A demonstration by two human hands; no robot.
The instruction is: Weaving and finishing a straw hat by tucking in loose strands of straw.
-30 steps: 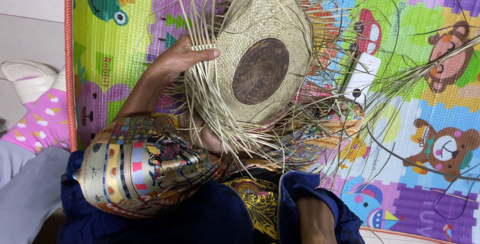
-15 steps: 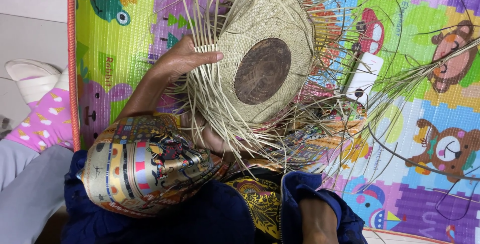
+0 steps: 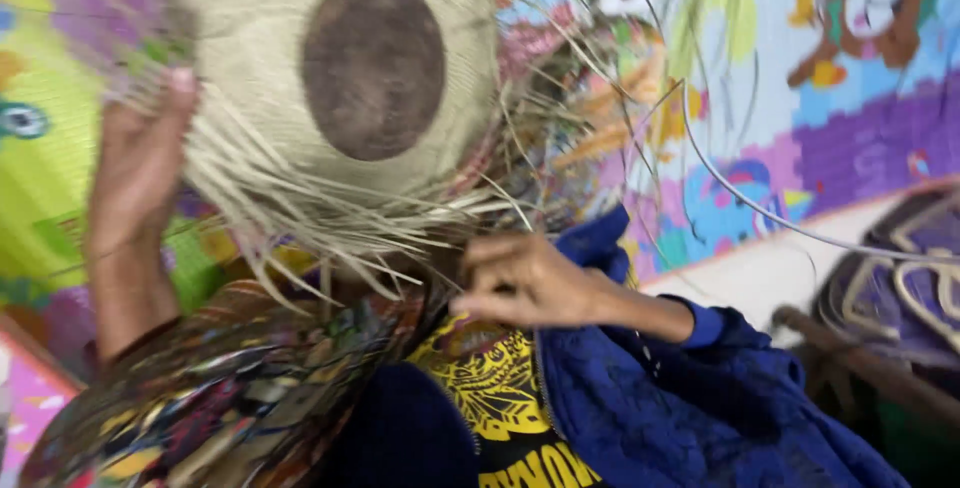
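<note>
A half-woven straw basket [image 3: 250, 58] with a dark round base [image 3: 372, 66] is tipped toward me above my lap. Loose straw strands [image 3: 300, 218] fan out from its rim. My left hand [image 3: 140, 158] grips the basket's left edge, fingertips up on the weave. My right hand [image 3: 520, 283], in a blue sleeve, sits just below the basket's lower rim. Its fingers are pinched together on the strand ends there. The picture is blurred by motion.
A bright cartoon play mat [image 3: 800, 78] lies under and behind the basket. Thin long strands [image 3: 760, 213] arc out to the right over it. At the right edge lie a dark purple woven piece with pale loops [image 3: 900, 288] and a brown stick [image 3: 850, 358] on pale floor.
The view has swung close and to the right. My right hand, hidden before, now shows under the basket rim pinching strands. My left hand stays on the basket's left edge.
</note>
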